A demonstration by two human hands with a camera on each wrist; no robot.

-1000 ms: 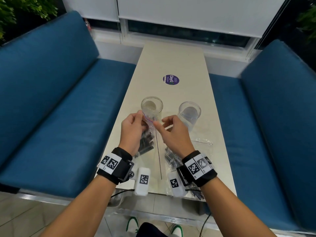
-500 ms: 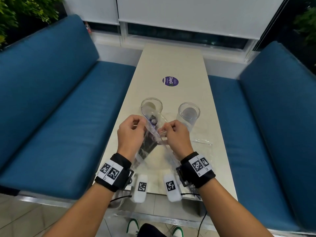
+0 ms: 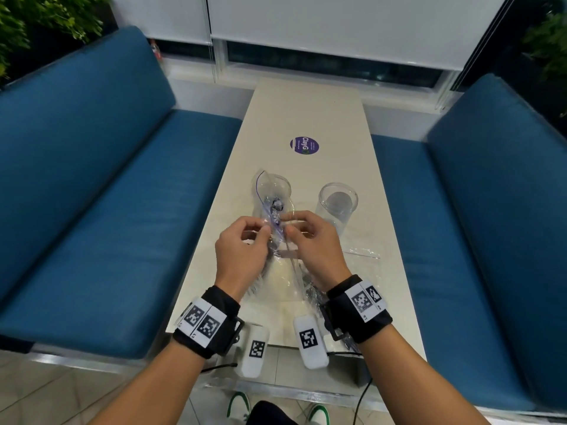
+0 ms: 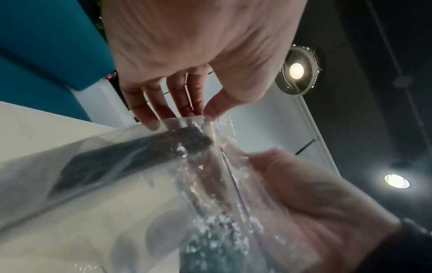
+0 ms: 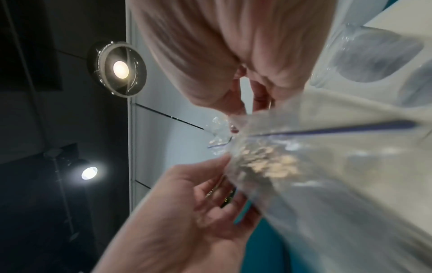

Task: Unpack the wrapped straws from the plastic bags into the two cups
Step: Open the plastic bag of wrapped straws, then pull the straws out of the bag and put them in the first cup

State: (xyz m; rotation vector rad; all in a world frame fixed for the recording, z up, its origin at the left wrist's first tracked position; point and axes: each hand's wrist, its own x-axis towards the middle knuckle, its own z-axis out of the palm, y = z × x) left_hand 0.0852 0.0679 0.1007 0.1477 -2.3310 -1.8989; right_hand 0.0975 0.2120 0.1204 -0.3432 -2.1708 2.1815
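Plastic bag (image 3: 277, 222) with dark wrapped straws (image 4: 131, 158) held above table (image 3: 306, 111), mouth tilted toward left cup (image 3: 283, 185), probably to tip straws in. Left hand (image 3: 241, 256) and right hand (image 3: 313, 246) each pinch one side of bag opening, seemingly spreading it. Right cup (image 3: 337, 204) empty just beside. Second bag (image 3: 362, 253) flat on table near right wrist.

Clear zip bag (image 3: 274, 210) held up off the tabletop, purple seal line showing, dark wrapped straws (image 3: 276, 207) bunched inside — its mouth over the left cup (image 3: 283, 183). Right cup (image 3: 337, 204) upright, empty — second bag (image 3: 365, 253) flat beside it.
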